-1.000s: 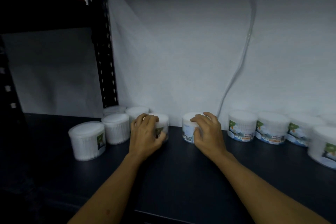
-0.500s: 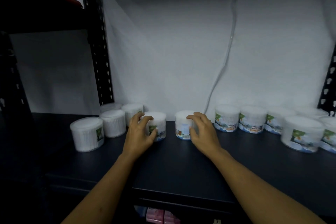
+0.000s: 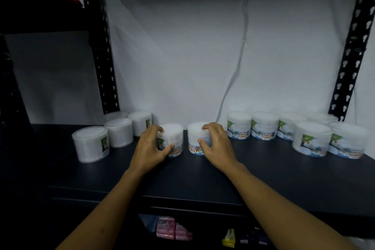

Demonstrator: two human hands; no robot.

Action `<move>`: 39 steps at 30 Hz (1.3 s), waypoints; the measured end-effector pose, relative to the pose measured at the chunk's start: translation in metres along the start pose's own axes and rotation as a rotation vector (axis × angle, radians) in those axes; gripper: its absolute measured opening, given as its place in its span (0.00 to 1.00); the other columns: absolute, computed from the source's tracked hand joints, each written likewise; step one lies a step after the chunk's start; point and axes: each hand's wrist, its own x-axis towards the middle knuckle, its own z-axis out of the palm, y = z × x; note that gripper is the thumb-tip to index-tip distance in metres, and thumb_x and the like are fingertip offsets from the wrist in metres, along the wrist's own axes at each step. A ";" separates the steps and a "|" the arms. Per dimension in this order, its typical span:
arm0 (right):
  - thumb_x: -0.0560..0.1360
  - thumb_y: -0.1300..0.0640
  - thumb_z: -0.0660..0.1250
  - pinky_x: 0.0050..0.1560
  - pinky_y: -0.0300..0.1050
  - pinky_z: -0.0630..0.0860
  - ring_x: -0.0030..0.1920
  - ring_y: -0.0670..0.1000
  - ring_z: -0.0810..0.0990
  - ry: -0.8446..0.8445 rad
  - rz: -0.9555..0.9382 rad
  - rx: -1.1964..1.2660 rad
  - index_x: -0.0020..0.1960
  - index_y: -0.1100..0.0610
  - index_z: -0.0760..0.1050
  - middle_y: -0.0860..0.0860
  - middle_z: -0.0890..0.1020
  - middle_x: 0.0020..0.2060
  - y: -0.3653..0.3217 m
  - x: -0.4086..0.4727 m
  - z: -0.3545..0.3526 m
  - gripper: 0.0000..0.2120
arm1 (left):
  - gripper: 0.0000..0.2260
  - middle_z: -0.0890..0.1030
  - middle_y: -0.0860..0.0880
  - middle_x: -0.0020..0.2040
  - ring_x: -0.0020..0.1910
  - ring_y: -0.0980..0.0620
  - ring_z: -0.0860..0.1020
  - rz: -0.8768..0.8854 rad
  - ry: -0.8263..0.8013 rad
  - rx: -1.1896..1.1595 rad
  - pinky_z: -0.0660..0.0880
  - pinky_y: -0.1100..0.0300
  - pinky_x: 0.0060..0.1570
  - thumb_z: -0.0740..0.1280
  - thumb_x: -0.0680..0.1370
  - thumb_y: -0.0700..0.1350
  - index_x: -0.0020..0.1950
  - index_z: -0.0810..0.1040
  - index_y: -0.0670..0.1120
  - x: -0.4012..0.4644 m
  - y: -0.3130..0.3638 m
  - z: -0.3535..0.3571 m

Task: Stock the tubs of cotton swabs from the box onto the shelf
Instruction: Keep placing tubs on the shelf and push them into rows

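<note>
Both hands have drawn back slightly, each keeping its tub on the shelf [image 3: 203, 184]. Left hand [image 3: 151, 146] curls round the left tub [image 3: 174, 140]; right hand [image 3: 216, 144] curls round the right tub [image 3: 194, 138], a narrow gap between them. Bare shelf lies in front. Tubs are clear, white-filled, labelled. More tubs [image 3: 263, 128] line the white wall [image 3: 182, 57].

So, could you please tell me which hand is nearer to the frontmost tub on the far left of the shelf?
Left. The left hand grips a middle tub just right of that frontmost tub; the right hand grips the next tub, farther right.
</note>
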 end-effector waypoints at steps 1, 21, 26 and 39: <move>0.74 0.55 0.67 0.61 0.50 0.71 0.61 0.51 0.70 -0.003 -0.001 0.013 0.60 0.53 0.72 0.50 0.72 0.60 0.000 -0.001 -0.001 0.15 | 0.20 0.73 0.53 0.53 0.51 0.52 0.73 0.004 -0.002 -0.013 0.77 0.51 0.50 0.75 0.69 0.51 0.54 0.68 0.53 0.000 0.000 0.000; 0.75 0.45 0.67 0.63 0.44 0.68 0.66 0.48 0.68 -0.059 0.052 -0.010 0.63 0.49 0.72 0.49 0.66 0.69 0.031 -0.022 -0.051 0.19 | 0.21 0.75 0.55 0.56 0.51 0.52 0.78 -0.023 -0.074 -0.239 0.80 0.51 0.48 0.77 0.68 0.48 0.54 0.70 0.56 0.004 0.035 0.034; 0.75 0.47 0.68 0.63 0.41 0.65 0.67 0.48 0.67 -0.020 0.098 -0.060 0.63 0.51 0.72 0.50 0.66 0.69 0.049 -0.029 -0.079 0.19 | 0.20 0.74 0.56 0.56 0.52 0.55 0.77 0.016 -0.090 -0.265 0.80 0.53 0.49 0.77 0.68 0.48 0.53 0.70 0.55 0.009 0.054 0.053; 0.74 0.47 0.65 0.61 0.52 0.71 0.66 0.57 0.66 0.098 0.028 -0.389 0.62 0.54 0.76 0.57 0.69 0.66 0.094 -0.046 -0.136 0.19 | 0.21 0.73 0.55 0.53 0.48 0.53 0.77 0.195 -0.164 -0.261 0.79 0.50 0.46 0.76 0.68 0.52 0.54 0.69 0.53 0.033 0.103 0.115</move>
